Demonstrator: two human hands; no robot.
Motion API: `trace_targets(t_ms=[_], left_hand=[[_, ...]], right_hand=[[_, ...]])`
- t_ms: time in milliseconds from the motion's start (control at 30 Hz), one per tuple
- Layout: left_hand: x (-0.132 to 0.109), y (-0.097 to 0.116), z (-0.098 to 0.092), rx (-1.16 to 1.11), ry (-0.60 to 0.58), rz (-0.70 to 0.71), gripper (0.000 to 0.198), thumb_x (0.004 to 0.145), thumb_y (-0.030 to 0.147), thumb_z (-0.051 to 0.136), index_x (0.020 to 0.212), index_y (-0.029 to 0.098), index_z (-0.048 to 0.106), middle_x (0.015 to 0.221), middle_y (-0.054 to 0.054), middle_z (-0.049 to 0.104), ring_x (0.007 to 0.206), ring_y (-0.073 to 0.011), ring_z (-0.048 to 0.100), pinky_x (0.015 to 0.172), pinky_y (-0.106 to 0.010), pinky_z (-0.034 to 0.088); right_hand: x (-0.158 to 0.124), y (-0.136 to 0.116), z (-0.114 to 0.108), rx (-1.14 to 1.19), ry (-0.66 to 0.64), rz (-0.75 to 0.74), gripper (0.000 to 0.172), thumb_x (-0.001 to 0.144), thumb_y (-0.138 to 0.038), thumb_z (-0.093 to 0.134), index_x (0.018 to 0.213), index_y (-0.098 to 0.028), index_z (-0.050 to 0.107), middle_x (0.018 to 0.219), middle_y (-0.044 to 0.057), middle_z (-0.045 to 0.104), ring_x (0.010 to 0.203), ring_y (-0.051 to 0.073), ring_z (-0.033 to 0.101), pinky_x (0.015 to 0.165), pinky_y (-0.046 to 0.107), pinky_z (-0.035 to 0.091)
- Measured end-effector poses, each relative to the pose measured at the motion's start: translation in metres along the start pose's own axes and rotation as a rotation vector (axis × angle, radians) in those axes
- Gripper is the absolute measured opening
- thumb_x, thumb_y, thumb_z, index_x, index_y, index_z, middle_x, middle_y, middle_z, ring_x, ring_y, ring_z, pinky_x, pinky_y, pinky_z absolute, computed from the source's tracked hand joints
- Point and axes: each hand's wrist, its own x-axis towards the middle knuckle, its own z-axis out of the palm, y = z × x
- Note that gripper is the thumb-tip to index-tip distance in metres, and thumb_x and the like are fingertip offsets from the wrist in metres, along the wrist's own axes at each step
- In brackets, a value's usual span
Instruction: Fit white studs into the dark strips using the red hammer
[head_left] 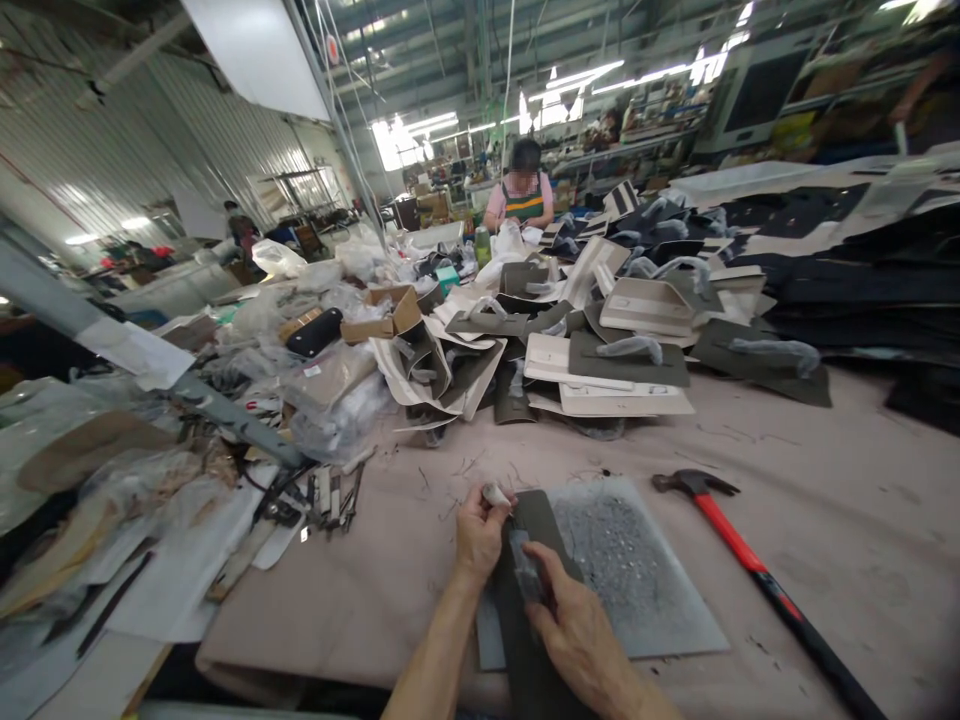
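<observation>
In front of me a dark olive panel (534,510) lies lengthwise, partly over a worn grey cutting board (637,570). A strap-like handle (525,570) wrapped in clear plastic is fixed along the panel. My left hand (480,535) is closed at the panel's far left edge, with a short whitish cylindrical piece (495,494) between thumb and fingers; its lower end is hidden. My right hand (577,620) is closed around the wrapped handle, thumb on the near side and index finger across it. A claw hammer (731,535) with a red and black handle lies right of the board.
Several similar panels with wrapped handles (630,350) are piled at the back. Plastic bags (337,410) and small hand tools (334,500) lie left, beside a slanted metal post (225,405). Dark sheets (862,290) are stacked right. A person (521,195) sits beyond the pile.
</observation>
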Motion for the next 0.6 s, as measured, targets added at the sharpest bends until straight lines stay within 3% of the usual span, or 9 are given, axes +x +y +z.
trace_targets(t_ms=[267, 600], left_hand=[[-0.0032, -0.0088, -0.0015, 0.127, -0.03, 0.02, 0.023, 0.089, 0.038, 0.068, 0.096, 0.017, 0.069, 0.094, -0.007, 0.074, 0.088, -0.0208, 0.07, 0.083, -0.03, 0.055], [-0.0031, -0.0008, 0.0019, 0.251, -0.033, 0.049, 0.013, 0.09, 0.028, 0.063, 0.096, 0.018, 0.067, 0.092, -0.005, 0.074, 0.084, -0.0197, 0.068, 0.079, -0.028, 0.052]], right_hand=[[-0.0011, 0.0033, -0.0062, -0.025, -0.086, 0.068, 0.039, 0.085, -0.025, 0.045, 0.123, -0.022, 0.054, 0.104, 0.007, 0.069, 0.097, 0.024, 0.066, 0.083, 0.034, 0.043], [0.0004, 0.0051, -0.008, 0.054, -0.089, 0.066, 0.042, 0.081, -0.022, 0.05, 0.122, -0.022, 0.055, 0.085, 0.001, 0.066, 0.081, 0.02, 0.063, 0.073, 0.031, 0.042]])
